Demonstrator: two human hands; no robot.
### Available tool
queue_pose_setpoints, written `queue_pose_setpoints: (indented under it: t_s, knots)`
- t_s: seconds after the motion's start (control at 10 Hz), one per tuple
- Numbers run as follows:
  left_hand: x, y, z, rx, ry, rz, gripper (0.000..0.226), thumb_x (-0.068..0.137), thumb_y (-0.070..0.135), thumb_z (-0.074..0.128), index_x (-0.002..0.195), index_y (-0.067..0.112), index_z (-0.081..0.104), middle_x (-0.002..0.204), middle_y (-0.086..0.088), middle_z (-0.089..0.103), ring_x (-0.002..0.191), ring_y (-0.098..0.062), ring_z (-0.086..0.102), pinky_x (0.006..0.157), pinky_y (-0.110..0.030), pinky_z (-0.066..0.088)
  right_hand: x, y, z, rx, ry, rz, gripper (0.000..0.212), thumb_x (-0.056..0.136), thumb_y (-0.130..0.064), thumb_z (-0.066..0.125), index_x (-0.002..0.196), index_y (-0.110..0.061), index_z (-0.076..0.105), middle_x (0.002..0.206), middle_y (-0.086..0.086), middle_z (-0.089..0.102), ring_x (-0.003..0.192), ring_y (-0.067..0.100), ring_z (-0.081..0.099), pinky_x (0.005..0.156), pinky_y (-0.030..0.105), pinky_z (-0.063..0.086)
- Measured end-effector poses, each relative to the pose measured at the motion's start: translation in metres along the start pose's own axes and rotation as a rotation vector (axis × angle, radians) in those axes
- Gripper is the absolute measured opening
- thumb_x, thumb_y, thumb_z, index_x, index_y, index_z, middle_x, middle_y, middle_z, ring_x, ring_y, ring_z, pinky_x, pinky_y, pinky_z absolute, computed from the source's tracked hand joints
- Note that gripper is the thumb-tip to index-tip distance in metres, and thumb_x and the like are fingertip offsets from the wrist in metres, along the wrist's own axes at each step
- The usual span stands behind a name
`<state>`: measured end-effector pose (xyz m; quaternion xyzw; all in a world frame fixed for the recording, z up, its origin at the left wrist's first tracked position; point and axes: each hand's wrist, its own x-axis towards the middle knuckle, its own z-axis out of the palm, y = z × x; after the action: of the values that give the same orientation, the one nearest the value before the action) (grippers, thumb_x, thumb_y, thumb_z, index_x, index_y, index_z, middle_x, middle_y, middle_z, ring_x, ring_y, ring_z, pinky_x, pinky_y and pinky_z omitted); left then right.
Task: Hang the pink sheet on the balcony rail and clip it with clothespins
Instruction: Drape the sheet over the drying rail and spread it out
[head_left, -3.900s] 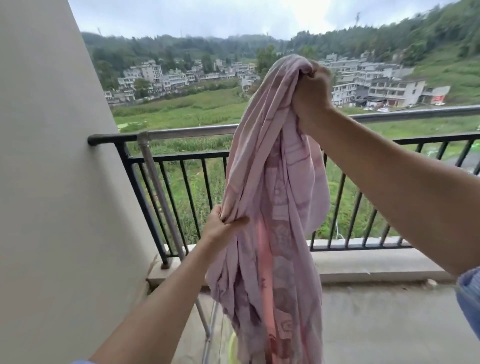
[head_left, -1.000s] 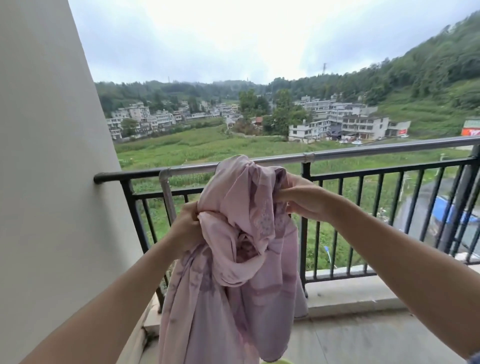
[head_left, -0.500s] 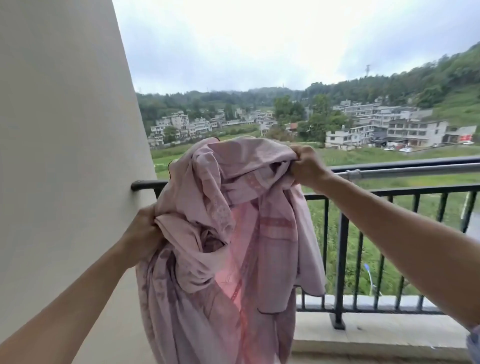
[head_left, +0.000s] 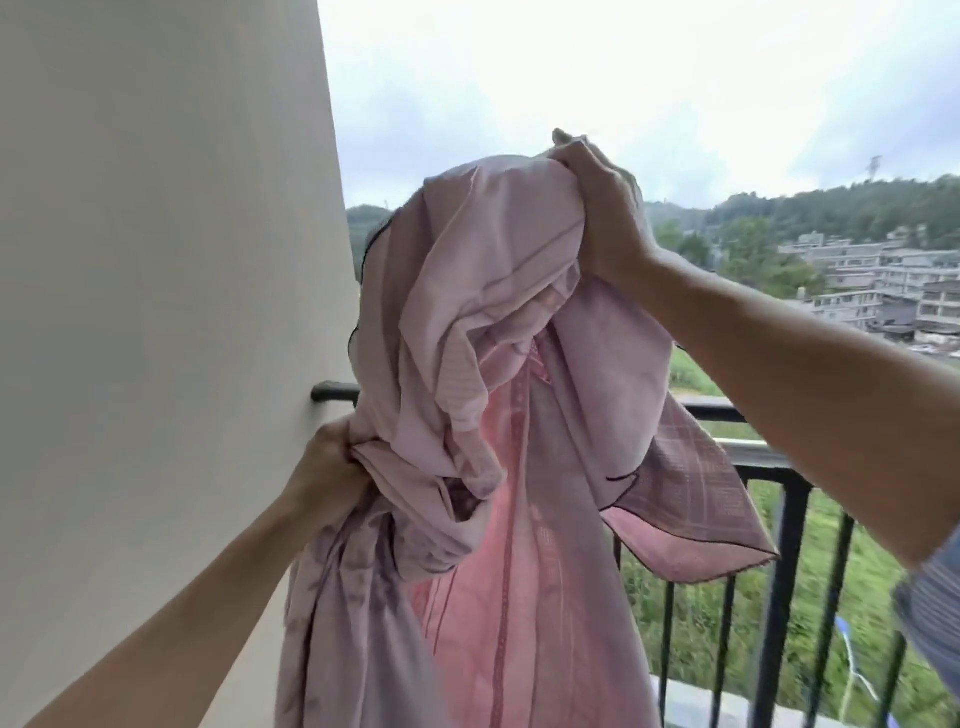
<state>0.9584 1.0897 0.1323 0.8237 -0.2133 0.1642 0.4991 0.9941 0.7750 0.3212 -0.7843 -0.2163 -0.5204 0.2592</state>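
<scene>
Leftward, a pale wall (head_left: 156, 312) fills the view; the pink sheet (head_left: 498, 467) hangs bunched in mid-air before the black balcony rail (head_left: 727, 410); the right hand (head_left: 602, 208) clenches its top fold high up; the left hand (head_left: 327, 467) grips a lower bunch beside the wall.

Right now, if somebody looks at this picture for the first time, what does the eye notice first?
The bunched pink sheet fills the centre, held up in front of the balcony rail, not yet draped over it. The right hand grips its top, raised high; the left hand clutches a fold lower, beside the wall.
</scene>
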Motion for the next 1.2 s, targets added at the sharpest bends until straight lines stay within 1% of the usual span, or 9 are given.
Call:
queue_pose_setpoints:
  t_s: [0.1, 0.2, 0.3, 0.4, 0.5, 0.7, 0.8, 1.0, 1.2]
  knots:
    - [-0.002, -0.030, 0.004, 0.031, 0.004, -0.069, 0.034, 0.065, 0.009, 0.050, 0.088, 0.018, 0.073, 0.089, 0.000, 0.076, 0.096, -0.023, 0.069, 0.082, -0.052, 0.056, -0.068, 0.044, 0.023, -0.132, -0.242, 0.181, 0.022, 0.080, -0.020, 0.056, 0.100, -0.014, 0.062, 0.093, -0.003, 0.062, 0.089, 0.013, 0.057, 0.074, 0.031, 0.048]
    - [-0.004, -0.049, 0.004, 0.108, -0.006, -0.064, 0.033, 0.066, 0.012, 0.049, 0.089, 0.017, 0.072, 0.091, 0.003, 0.076, 0.099, -0.021, 0.068, 0.080, -0.051, 0.056, -0.120, 0.068, 0.028, -0.288, -0.941, 0.504, 0.007, 0.083, -0.013, 0.058, 0.086, -0.013, 0.064, 0.084, 0.005, 0.065, 0.082, 0.017, 0.059, 0.058, 0.022, 0.046]
    - [0.003, -0.049, 0.004, 0.146, 0.009, -0.071, 0.034, 0.063, 0.017, 0.047, 0.087, 0.014, 0.070, 0.088, 0.000, 0.075, 0.093, -0.021, 0.068, 0.077, -0.047, 0.057, -0.132, 0.075, 0.006, 0.094, -1.160, 0.821, 0.023, 0.086, -0.029, 0.067, 0.098, -0.010, 0.070, 0.096, 0.005, 0.070, 0.086, 0.015, 0.063, 0.071, 0.023, 0.049]
    - [0.013, -0.047, 0.007, 0.127, -0.017, -0.052, 0.035, 0.064, 0.015, 0.047, 0.089, 0.015, 0.071, 0.089, 0.001, 0.075, 0.093, -0.020, 0.068, 0.080, -0.045, 0.057, -0.140, 0.070, -0.018, 0.140, -1.209, 0.862, 0.033, 0.072, -0.040, 0.081, 0.097, -0.019, 0.074, 0.095, 0.000, 0.074, 0.085, 0.014, 0.068, 0.080, 0.032, 0.051]
    - [0.022, -0.043, 0.011, 0.071, -0.044, -0.067, 0.030, 0.065, 0.017, 0.052, 0.087, 0.018, 0.073, 0.087, 0.002, 0.075, 0.091, -0.019, 0.069, 0.080, -0.045, 0.058, -0.149, 0.056, -0.020, -0.285, -1.064, 0.702, 0.020, 0.068, -0.035, 0.085, 0.080, -0.021, 0.076, 0.071, -0.007, 0.071, 0.063, 0.008, 0.063, 0.056, 0.020, 0.050]
    - [0.034, -0.038, -0.005, -0.124, -0.038, 0.007, 0.035, 0.060, 0.019, 0.064, 0.093, 0.026, 0.072, 0.094, -0.008, 0.074, 0.094, -0.025, 0.069, 0.084, -0.051, 0.056, -0.097, 0.047, 0.000, -0.607, -0.456, 0.476, 0.007, 0.078, -0.015, 0.067, 0.072, -0.018, 0.069, 0.076, 0.007, 0.069, 0.078, 0.029, 0.066, 0.063, 0.029, 0.047]
    - [0.035, -0.030, -0.015, -0.121, 0.057, 0.085, 0.036, 0.075, -0.007, 0.063, 0.090, 0.025, 0.069, 0.091, -0.006, 0.070, 0.082, -0.008, 0.065, 0.067, -0.017, 0.053, -0.087, 0.056, 0.028, -0.707, -0.164, 0.453, 0.017, 0.086, -0.010, 0.053, 0.098, -0.013, 0.064, 0.098, 0.021, 0.069, 0.092, 0.039, 0.065, 0.074, 0.037, 0.048]
    - [0.025, -0.039, -0.031, 0.050, 0.093, 0.122, 0.039, 0.068, 0.018, 0.057, 0.098, 0.042, 0.063, 0.095, 0.005, 0.071, 0.093, -0.014, 0.066, 0.080, -0.033, 0.054, -0.140, 0.062, 0.067, -0.547, -1.039, 0.903, 0.025, 0.087, -0.014, 0.061, 0.110, -0.006, 0.069, 0.100, 0.010, 0.065, 0.077, 0.022, 0.056, 0.070, 0.029, 0.046]
    - [0.015, -0.045, -0.004, 0.086, -0.025, 0.086, 0.036, 0.067, 0.025, 0.059, 0.102, 0.020, 0.067, 0.091, 0.010, 0.073, 0.090, -0.009, 0.068, 0.073, -0.037, 0.057, -0.096, -0.041, 0.089, 0.021, -0.622, 0.849, 0.062, 0.084, -0.065, 0.056, 0.085, -0.005, 0.070, 0.070, 0.004, 0.072, 0.057, 0.016, 0.065, 0.054, 0.024, 0.050]
